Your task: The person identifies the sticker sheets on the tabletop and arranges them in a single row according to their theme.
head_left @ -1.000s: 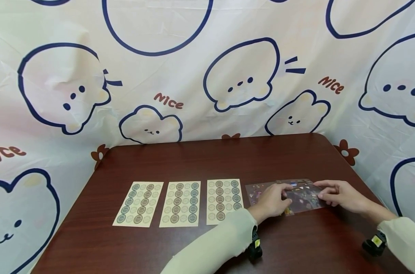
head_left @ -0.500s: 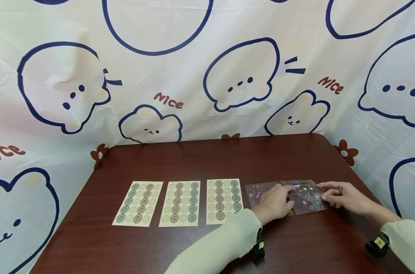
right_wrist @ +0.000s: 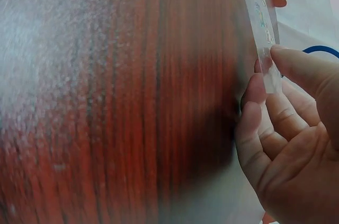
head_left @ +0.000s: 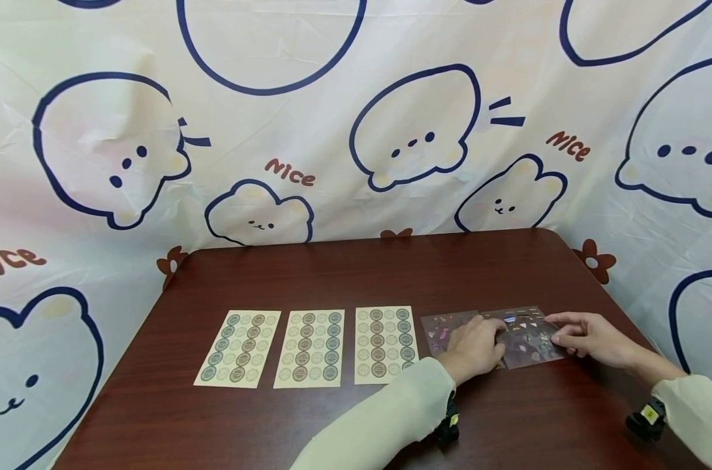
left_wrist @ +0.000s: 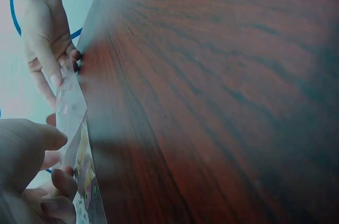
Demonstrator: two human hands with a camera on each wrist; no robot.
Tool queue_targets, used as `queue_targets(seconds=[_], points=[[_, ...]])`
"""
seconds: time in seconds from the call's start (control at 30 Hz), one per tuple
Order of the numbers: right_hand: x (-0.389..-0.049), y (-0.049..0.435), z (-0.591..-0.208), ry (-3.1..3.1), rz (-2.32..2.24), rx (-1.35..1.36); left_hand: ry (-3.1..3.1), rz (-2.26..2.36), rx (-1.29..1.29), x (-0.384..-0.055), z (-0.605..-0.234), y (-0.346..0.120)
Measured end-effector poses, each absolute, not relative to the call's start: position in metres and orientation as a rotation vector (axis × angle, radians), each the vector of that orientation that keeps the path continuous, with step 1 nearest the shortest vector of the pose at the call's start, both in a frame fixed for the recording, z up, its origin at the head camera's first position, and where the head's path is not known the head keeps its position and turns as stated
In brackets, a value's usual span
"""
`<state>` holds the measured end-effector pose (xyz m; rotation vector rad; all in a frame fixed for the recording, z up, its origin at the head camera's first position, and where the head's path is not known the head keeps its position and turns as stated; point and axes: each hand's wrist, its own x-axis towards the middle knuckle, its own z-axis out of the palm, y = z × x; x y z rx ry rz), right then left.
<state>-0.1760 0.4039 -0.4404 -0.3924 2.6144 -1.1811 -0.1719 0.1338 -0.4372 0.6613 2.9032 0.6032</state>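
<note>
A clear plastic sticker sheet (head_left: 528, 346) with small dark and pale prints is stretched between my two hands at the right of the table. My left hand (head_left: 472, 346) pinches its left edge, thumb on top in the left wrist view. At the opposite edge, my right hand (head_left: 593, 338) holds the sheet between thumb (right_wrist: 296, 62) and fingers. Another see-through sheet (head_left: 440, 324) with pinkish prints lies just left of it, partly covered by my left hand.
Three cream sheets of round stickers lie in a row to the left: the left one (head_left: 244, 333), the middle one (head_left: 294, 333) and the right one (head_left: 361, 326). A printed cloth (head_left: 332, 130) hangs behind the dark wooden table (head_left: 332, 281).
Both hands have slid a little to the right with the clear sheet, uncovering more of the other see-through sheet. In the last half second they barely move. The cream sheets stay put.
</note>
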Motion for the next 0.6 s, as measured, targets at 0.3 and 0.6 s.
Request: queue_targets(seconds=[0.3,0.6], points=[[-0.1786,0.4042,-0.4437,2.626,-1.163,-0.381,2.915,0.559,0.636,-0.1718,-0.4399,0.1369],[-0.1779,0.3995,-0.4437,2.619,-1.144,-0.317,2.900,0.481,0.690,-0.1726,-0.4422,0.1326]])
